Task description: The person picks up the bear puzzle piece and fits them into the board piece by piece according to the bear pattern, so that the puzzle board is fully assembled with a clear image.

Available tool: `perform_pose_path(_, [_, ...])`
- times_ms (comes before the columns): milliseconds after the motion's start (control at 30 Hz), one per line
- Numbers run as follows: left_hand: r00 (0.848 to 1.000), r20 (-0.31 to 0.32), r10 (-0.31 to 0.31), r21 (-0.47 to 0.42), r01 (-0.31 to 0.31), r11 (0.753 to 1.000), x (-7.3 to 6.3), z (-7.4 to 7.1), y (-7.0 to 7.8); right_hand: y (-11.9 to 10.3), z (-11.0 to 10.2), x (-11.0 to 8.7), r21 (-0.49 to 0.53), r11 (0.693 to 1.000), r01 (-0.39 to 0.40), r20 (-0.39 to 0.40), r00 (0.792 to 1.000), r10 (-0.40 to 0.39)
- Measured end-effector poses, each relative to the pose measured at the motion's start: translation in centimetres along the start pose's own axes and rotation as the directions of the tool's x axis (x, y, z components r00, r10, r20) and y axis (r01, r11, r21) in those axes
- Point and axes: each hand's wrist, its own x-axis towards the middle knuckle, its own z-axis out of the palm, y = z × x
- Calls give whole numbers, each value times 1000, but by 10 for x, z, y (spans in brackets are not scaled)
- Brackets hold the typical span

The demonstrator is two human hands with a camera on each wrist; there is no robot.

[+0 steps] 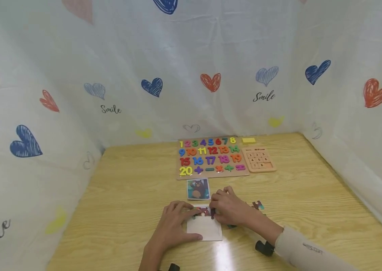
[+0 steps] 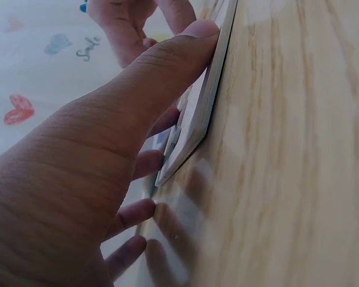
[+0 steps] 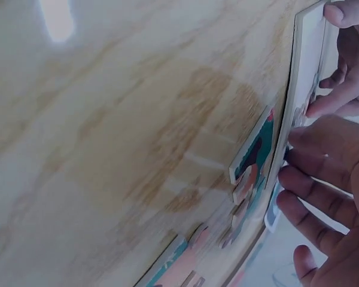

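Note:
A white puzzle tray (image 1: 204, 229) lies on the table with a row of joined puzzle pieces (image 1: 203, 211) along its far side. My left hand (image 1: 174, 225) rests over the tray's left side, fingers spread. Its index finger touches the pieces, while the thumb (image 2: 194, 39) presses the tray near its front edge. At the far right corner my right hand (image 1: 229, 206) pinches a dark puzzle piece (image 1: 213, 211) against the tray, mostly hidden by the fingers. Loose puzzle pieces (image 3: 254, 149) lie on the table beside the tray, partly under the right hand.
Beyond the tray lies a bear picture card (image 1: 198, 189). Farther back are a colourful number board (image 1: 212, 174), a wooden sliding number puzzle (image 1: 258, 160) and a yellow block (image 1: 248, 140). Another loose piece (image 1: 258, 205) sits right of my right hand. Heart-printed curtains (image 1: 184, 109) surround the table.

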Motion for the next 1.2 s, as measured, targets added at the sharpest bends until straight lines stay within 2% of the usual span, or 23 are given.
perform_pose_path(133, [1000,-5,4,15,-4,1000,0,3,0,-2,0,-1,2,999,-38,4,999,38])
perform_pose_path(300, [998,-58,29,126,-22,992,4,6,6,-6,-5,3,48,996,-69,22,997,68])
perform_pose_path(400, [997,-74,39,156,-27,987,7,7,11,-4,-14,4,136,986,-94,26,995,92])
perform_pose_path(533, [998,-63,26,144,-16,989,10,8,15,10,-31,2,222,969,-111,-89,987,133])
perform_pose_path(633, [999,-47,25,141,-18,990,11,9,16,23,-39,-6,201,974,-106,-149,979,138])
perform_pose_path(867, [998,-34,44,165,-38,986,13,13,19,41,-45,-26,176,975,-137,-123,979,160])
perform_pose_path(1200, [998,-46,46,149,-39,988,9,10,20,41,-36,-38,206,972,-109,-81,988,128])
